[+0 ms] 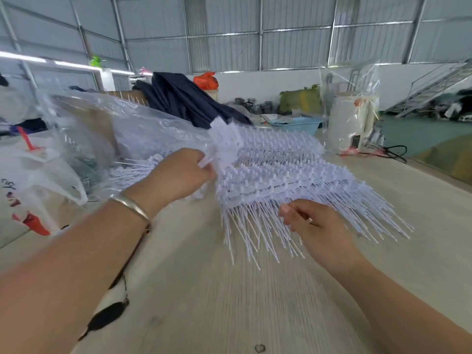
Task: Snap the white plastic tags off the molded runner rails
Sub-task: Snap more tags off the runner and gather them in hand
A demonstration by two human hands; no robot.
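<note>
Rails [275,185] of white tags lie stacked on the worktop [204,290], running left to right, thin tails pointing toward the person. Left hand [178,175] clamps a raised bunch; right hand [314,226] pinches tails. Bag print unreadable.

Bare forearms — silver bangle [131,206], left wrist
</note>
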